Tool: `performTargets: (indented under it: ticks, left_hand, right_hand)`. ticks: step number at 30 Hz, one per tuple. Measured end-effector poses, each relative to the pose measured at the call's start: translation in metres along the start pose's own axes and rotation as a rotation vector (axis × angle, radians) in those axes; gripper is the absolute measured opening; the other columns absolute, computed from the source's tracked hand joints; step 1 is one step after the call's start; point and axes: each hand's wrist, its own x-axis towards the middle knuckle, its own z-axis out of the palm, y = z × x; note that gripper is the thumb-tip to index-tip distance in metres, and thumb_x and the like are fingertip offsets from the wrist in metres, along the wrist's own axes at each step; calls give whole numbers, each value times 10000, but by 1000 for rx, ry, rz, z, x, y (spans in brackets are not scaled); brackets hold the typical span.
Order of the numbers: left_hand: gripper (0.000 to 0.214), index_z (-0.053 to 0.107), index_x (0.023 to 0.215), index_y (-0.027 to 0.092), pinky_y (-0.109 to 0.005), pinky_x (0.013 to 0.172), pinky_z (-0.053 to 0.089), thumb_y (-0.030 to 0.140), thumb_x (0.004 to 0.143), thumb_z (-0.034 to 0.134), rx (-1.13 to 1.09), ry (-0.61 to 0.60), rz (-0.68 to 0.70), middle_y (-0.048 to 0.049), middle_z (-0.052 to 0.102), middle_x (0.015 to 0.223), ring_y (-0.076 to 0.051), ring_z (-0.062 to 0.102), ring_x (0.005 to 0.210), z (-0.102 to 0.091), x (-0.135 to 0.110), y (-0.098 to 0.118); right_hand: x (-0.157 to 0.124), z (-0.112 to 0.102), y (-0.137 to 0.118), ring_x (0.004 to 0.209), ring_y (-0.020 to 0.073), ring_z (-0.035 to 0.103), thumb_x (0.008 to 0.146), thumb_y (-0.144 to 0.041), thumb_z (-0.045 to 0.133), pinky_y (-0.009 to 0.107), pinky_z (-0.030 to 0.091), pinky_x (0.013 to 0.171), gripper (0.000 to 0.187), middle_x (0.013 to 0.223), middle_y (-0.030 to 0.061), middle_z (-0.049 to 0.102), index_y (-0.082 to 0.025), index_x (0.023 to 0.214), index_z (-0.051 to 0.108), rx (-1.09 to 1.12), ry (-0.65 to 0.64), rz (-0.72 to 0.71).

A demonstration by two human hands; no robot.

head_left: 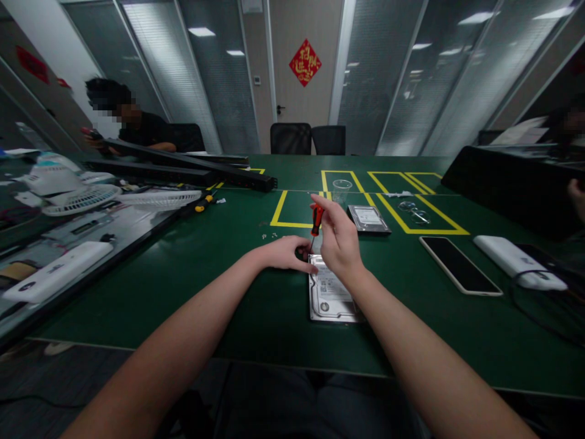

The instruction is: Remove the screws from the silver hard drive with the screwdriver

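Observation:
A silver hard drive [329, 299] lies flat on the green table, label side up, directly before me. Upright over its far left corner stands a red and black screwdriver [316, 221], its handle in my right hand [339, 238] and its thin shaft pointing down. My left hand [289, 252] is closed about that same corner: the thumb rests on the drive's top, and curled fingers are beside the shaft. The screwdriver's tip is too small to make out. Beyond my right hand sits a second hard drive [368, 219]. Several tiny screws [269, 236] lie left of the hands.
Behind the second drive is a clear plastic cup [342, 190]. To the right are glasses [415, 213], a phone [460, 266] and a white power bank [518, 262] with a black cable. Fan parts [82, 198] and long black bars [192, 167] fill the left. Another person sits far left.

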Motion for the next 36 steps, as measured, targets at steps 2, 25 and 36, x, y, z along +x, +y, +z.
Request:
performTargets:
  ticks: [2,25,36]
  left_hand:
    - [562,690,1010,181,-316,723,430,643,722,826,8,-1,-6,-43,685,929,-218,611,833,0,0,0]
    - [587,717,1075,168,-340,735,451,623,723,832,-4,-10,-11,-68,716,979,-242,640,863,-2,-1,4]
    - [552,683,987,175,-318,720,436,636,720,828,3,0,5,-38,678,910,-219,613,832,0,0,0]
  right_hand:
    - [0,0,1,1209,239,666,1079,-186,390,503,533,1050,399,1301,83,700,-287,1397,609,-2,0,-3]
    - [0,4,-2,1050,237,669,1060,-272,502,464,582,905,275,1224,91,668,-276,1329,557,-52,40,55]
    - [-1,3,5,1192,246,669,1092,-257,387,496,595,1003,396,1365,80,664,-313,1433,579,67,-21,70]
